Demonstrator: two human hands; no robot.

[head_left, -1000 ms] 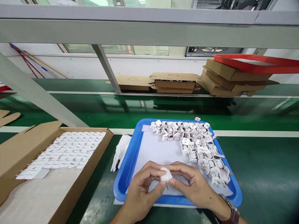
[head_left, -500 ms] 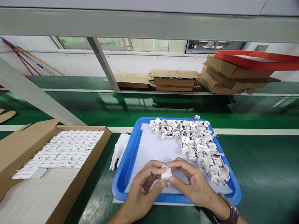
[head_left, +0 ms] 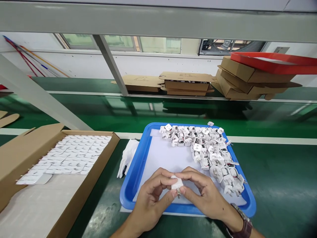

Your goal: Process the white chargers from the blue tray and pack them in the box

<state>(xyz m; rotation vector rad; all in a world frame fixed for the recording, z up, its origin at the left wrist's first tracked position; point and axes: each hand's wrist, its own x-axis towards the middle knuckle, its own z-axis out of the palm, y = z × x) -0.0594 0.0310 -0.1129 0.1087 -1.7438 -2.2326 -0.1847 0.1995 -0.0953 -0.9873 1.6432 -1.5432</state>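
Observation:
Over the near part of a blue tray [head_left: 125, 195], a small white plug adapter [head_left: 176, 183] is pinched between both hands, its metal prongs pointing down toward me. My left hand [head_left: 154, 198] grips its left side with thumb and fingertips. On its right side, my right hand [head_left: 201, 193] holds it the same way; a watch is on that wrist. Several white plug housings [head_left: 213, 148] lie crowded along the tray's back and right side on a white liner.
An open cardboard box [head_left: 109, 150] at the left holds rows of white pieces [head_left: 74, 153]. A white glove [head_left: 128, 157] lies between box and tray. Behind, cardboard boxes [head_left: 187, 85] and a red tray [head_left: 274, 66] sit beyond a metal frame post [head_left: 110, 64].
The view has shifted slightly. The adapter has tilted a little between my fingers, and its prongs show more clearly. Both hands keep their hold.

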